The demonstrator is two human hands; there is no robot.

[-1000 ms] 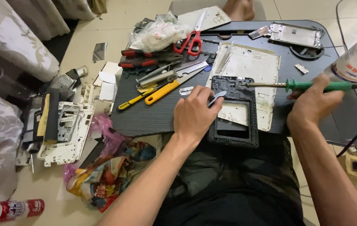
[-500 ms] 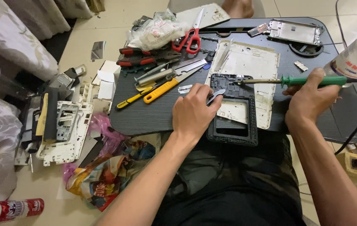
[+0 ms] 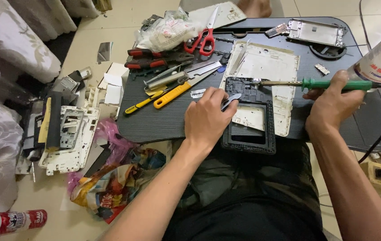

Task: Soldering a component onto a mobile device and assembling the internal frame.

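A pale beige tiled floor (image 3: 123, 18) under even light carries a low dark ribbed table (image 3: 154, 120), with patterned cream curtain fabric (image 3: 20, 40) along the left edge and a red drink can (image 3: 14, 222) near the bottom-left corner.

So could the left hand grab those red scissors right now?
Probably not yet: the left hand already pinches tweezers on the black frame, and the red scissors lie across a pile of tools.

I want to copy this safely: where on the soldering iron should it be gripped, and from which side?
Grip the soldering iron by its green handle, from the right end near the cord, as the right hand does. The bare metal shaft points left over the dark frame, so that end is probably hot.
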